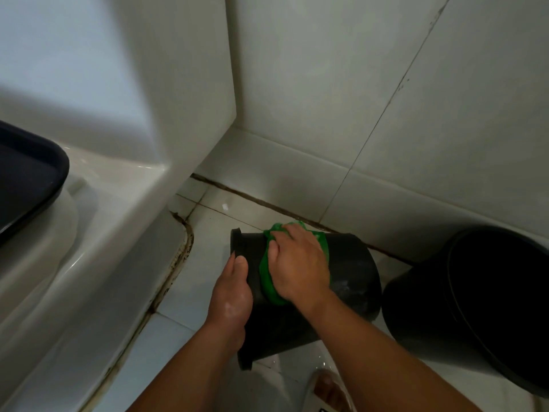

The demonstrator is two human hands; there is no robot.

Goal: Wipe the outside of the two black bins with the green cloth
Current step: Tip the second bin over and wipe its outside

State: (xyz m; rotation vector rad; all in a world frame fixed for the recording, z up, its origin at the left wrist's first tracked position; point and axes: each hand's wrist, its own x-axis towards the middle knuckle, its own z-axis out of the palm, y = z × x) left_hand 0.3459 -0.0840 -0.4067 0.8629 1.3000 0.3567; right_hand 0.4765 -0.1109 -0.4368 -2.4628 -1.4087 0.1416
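A small black bin [353, 272] lies on its side on the white floor tiles, its rim toward the left. My left hand [230, 295] grips the bin at the rim end, thumb on top. My right hand [297, 263] presses the green cloth [267, 281] flat against the bin's curved outer wall, fingers spread over the cloth. A second, larger black bin [475, 301] stands upright just to the right, touching or nearly touching the first; its dark inside is visible.
A white toilet [124, 221] with a dark seat lid [26, 179] fills the left side. White tiled walls [386, 114] meet the floor right behind the bins. A foot in a sandal [329, 391] shows at the bottom edge.
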